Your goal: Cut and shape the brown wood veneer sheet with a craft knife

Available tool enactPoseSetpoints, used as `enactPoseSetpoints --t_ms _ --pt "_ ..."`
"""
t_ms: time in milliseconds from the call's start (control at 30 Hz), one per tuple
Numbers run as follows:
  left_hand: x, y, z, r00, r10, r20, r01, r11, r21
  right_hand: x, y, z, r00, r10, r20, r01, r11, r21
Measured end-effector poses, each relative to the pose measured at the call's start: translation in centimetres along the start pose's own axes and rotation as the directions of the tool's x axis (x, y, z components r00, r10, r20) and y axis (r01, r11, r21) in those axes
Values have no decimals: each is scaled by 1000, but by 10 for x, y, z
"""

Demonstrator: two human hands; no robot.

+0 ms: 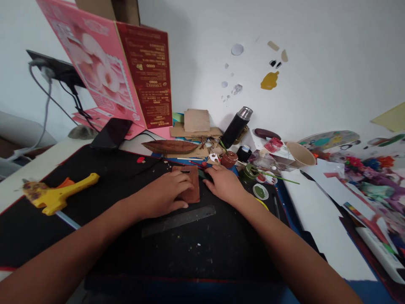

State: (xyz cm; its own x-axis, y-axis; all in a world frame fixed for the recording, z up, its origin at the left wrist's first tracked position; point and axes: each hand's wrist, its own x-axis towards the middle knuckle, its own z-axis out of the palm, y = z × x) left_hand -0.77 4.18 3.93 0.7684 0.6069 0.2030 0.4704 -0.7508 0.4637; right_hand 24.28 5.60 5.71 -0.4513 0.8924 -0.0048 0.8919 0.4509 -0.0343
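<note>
My left hand (167, 192) rests over a flat brown piece (193, 195) on the black mat, its fingers spread across the piece and its thumb near the lower edge. Just to the right, my right hand (223, 181) has its fingers curled round a dark, slim object (202, 173) that is mostly hidden and lies by the piece's right edge. A small dark slot or mark shows near the top of the brown piece. Below both hands a transparent ruler (179, 221) lies at a slant.
A yellow glue gun (60, 195) lies at the left. Behind the hands are a brown boat-shaped piece (171, 146), a black thermos (236, 126), a brown paint jar (228, 159) and a green one (249, 172). White sheets (325, 219) lie at the right.
</note>
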Motion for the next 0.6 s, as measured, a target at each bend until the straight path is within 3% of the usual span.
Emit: enactPoseSetpoints --t_ms 167,400,467,600 --pt "-1 -4 9 1000 -8 26 7 999 43 -6 0 0 998 67 6 -67 998 14" --pt "-2 -7 12 999 45 -18 -45 999 20 -41 12 1 976 218 -20 -213 968 129" --pt "-2 -7 13 998 56 -22 -56 998 17 -52 13 -1 974 226 -8 -213 932 294" --pt "-1 -6 8 998 62 5 -62 998 26 -61 7 -4 973 229 40 -201 741 641"
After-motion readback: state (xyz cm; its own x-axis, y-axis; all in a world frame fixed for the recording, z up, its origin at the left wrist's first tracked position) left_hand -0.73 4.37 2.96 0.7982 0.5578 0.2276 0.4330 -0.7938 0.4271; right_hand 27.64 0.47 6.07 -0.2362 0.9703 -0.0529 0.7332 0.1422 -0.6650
